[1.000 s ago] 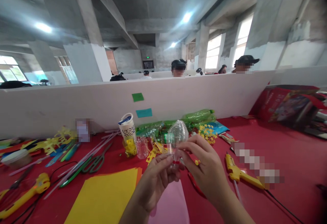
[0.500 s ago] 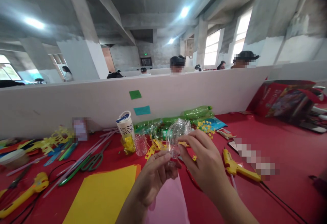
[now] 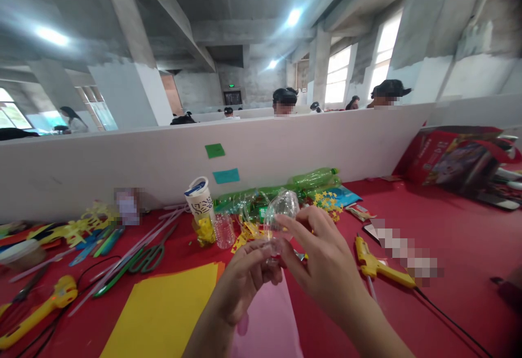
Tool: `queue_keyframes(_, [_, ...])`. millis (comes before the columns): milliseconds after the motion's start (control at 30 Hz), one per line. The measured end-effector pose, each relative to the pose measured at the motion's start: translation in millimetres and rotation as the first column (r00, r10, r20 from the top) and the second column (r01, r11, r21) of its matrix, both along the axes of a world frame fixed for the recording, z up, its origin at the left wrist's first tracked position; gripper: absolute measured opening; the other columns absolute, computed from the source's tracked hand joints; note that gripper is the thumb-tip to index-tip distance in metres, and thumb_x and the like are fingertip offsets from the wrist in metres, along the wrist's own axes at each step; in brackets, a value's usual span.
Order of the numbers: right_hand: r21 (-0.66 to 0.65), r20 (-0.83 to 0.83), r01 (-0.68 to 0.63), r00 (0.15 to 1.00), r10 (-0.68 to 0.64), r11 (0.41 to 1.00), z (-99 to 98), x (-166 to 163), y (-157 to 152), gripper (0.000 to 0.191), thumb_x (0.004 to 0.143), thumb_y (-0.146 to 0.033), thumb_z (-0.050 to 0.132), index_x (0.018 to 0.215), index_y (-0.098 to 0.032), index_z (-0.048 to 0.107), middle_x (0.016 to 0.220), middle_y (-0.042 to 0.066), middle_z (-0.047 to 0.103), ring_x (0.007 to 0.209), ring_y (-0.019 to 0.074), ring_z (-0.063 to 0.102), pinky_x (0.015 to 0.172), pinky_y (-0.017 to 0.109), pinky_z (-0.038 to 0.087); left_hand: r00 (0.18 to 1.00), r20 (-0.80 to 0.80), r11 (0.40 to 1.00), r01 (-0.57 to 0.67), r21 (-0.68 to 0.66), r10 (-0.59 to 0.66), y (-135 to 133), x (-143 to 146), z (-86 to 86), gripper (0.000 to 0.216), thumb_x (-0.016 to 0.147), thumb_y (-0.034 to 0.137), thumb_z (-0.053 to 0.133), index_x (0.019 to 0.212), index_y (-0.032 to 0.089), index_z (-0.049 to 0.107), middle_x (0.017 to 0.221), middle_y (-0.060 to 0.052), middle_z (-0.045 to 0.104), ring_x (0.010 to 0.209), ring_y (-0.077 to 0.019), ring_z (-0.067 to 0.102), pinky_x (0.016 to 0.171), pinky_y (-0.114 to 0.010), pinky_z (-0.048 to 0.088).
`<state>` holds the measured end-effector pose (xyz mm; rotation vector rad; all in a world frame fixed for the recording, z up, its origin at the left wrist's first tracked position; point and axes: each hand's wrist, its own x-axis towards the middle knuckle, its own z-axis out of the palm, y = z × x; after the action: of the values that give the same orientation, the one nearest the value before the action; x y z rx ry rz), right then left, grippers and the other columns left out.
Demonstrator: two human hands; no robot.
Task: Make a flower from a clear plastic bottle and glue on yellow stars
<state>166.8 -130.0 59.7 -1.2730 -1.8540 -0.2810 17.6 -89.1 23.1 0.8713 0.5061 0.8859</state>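
Note:
My left hand [image 3: 255,260] is closed around the narrow lower end of a cut piece of clear plastic bottle [image 3: 281,205], held above the pink sheet [image 3: 267,322]. Thin see-through strips on the piece curve up and over. My right hand [image 3: 322,249] is at its right side, index finger across the plastic and thumb low by the left fingertips; its grip seems light. Behind the piece, green plastic bottles [image 3: 314,178] lie against the partition, with yellow star cut-outs [image 3: 328,205] near them. A yellow sheet [image 3: 163,314] lies left of my hands.
Right of my hands lies a yellow glue gun [image 3: 381,268] with its cord; another yellow glue gun [image 3: 44,309] is far left. Green-handled scissors [image 3: 150,254], a white patterned cup [image 3: 199,200] and a ribbed clear cup [image 3: 224,231] stand or lie leftward. A white partition [image 3: 285,146] runs behind.
My right index finger has moved from a pinch at the strips to reach leftward across the clear plastic, and the thumb has dropped lower. The strips look shifted. My left hand keeps its hold.

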Motion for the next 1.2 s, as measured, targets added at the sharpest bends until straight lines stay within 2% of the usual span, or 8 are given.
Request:
queue_keyframes(233, [0.028, 0.032, 0.025, 0.999, -0.026, 0.999, -1.2, 1, 1, 0.012, 0.084, -0.012, 0.051, 0.087, -0.018, 0.061, 0.085, 0.007, 0.048, 0.081, 0.0214, 0.047, 0.070, 0.037, 0.042, 0.999, -0.004, 0.999, -0.047, -0.012, 0.047, 4, 1, -5.0, 0.008, 0.082, 0.019, 0.059, 0.081, 0.013, 0.064, 0.071, -0.004, 0.064, 0.059, -0.0102, 0.056, 0.060, -0.023, 0.042])
queue_keyframes(367, [0.046, 0.018, 0.038, 0.999, -0.039, 0.998, -3.4, -2, 1, 0.014, 0.082, -0.008, 0.052, 0.074, -0.018, 0.057, 0.081, 0.005, 0.046, 0.078, 0.0200, 0.046, 0.068, 0.036, 0.042, 0.996, 0.003, 0.996, -0.090, -0.029, 0.090, 5, 2, -7.3, 0.008, 0.081, 0.020, 0.061, 0.084, 0.012, 0.064, 0.075, -0.005, 0.067, 0.062, -0.0109, 0.059, 0.064, -0.024, 0.045])
queue_keyframes(500, [0.162, -0.025, 0.073, 0.997, -0.070, 0.984, -7.1, -8, 0, 0.013, 0.080, -0.007, 0.056, 0.080, -0.020, 0.059, 0.107, 0.010, 0.044, 0.096, 0.0253, 0.046, 0.078, 0.042, 0.045, 0.986, 0.068, 0.986, -0.146, -0.082, 0.152, 3, 2, -7.6, 0.005, 0.081, 0.019, 0.063, 0.083, 0.014, 0.064, 0.075, -0.002, 0.068, 0.063, -0.0102, 0.060, 0.067, -0.024, 0.047])
queue_keyframes(600, [0.295, -0.042, 0.095, 0.995, -0.087, 0.951, -8.9, -14, 0, 0.020, 0.079, -0.007, 0.059, 0.091, -0.023, 0.062, 0.136, 0.008, 0.030, 0.121, 0.0338, 0.033, 0.096, 0.052, 0.038, 0.981, 0.108, 0.977, -0.146, -0.158, 0.164, 1, 2, -5.2, 0.006, 0.079, 0.020, 0.065, 0.079, 0.015, 0.064, 0.071, -0.002, 0.067, 0.063, -0.0104, 0.061, 0.068, -0.024, 0.048])
queue_keyframes(700, [0.342, -0.069, 0.129, 0.991, -0.112, 0.931, -9.1, -16, -2, 0.026, 0.078, -0.006, 0.061, 0.094, -0.026, 0.062, 0.141, 0.005, 0.024, 0.126, 0.0357, 0.029, 0.100, 0.058, 0.035, 0.981, 0.114, 0.974, -0.131, -0.187, 0.154, 0, 3, -1.5, 0.007, 0.079, 0.020, 0.065, 0.079, 0.014, 0.065, 0.073, -0.003, 0.068, 0.062, -0.0098, 0.060, 0.067, -0.023, 0.049])
queue_keyframes(900, [0.399, -0.026, 0.149, 0.988, -0.152, 0.905, -8.5, -16, -4, 0.025, 0.076, -0.006, 0.063, 0.090, -0.028, 0.064, 0.140, 0.004, 0.030, 0.124, 0.0345, 0.031, 0.098, 0.058, 0.036, 0.981, 0.120, 0.980, -0.138, -0.144, 0.155, -2, 2, 0.4, 0.012, 0.080, 0.022, 0.063, 0.084, 0.011, 0.067, 0.074, -0.005, 0.069, 0.063, -0.0100, 0.061, 0.066, -0.022, 0.050])
queue_keyframes(1067, [0.242, -0.064, -0.067, 0.994, 0.084, 0.968, -8.0, -12, -1, 0.027, 0.081, -0.004, 0.055, 0.098, -0.023, 0.064, 0.114, 0.008, 0.055, 0.106, 0.0254, 0.048, 0.091, 0.047, 0.044, 0.965, 0.169, 0.965, -0.162, -0.207, 0.199, 0, 0, 1.2, 0.007, 0.080, 0.017, 0.063, 0.081, 0.011, 0.067, 0.075, -0.004, 0.070, 0.066, -0.0100, 0.063, 0.069, -0.022, 0.052])
queue_keyframes(1200, [0.157, -0.206, -0.214, 0.948, 0.243, 0.964, -6.6, -9, 2, 0.022, 0.083, -0.004, 0.052, 0.094, -0.020, 0.063, 0.108, 0.007, 0.059, 0.099, 0.0189, 0.054, 0.085, 0.037, 0.046, 0.965, 0.205, 0.958, -0.104, -0.269, 0.162, 0, -2, 2.5, 0.008, 0.081, 0.016, 0.062, 0.081, 0.011, 0.068, 0.075, -0.005, 0.071, 0.064, -0.0091, 0.064, 0.067, -0.020, 0.053])
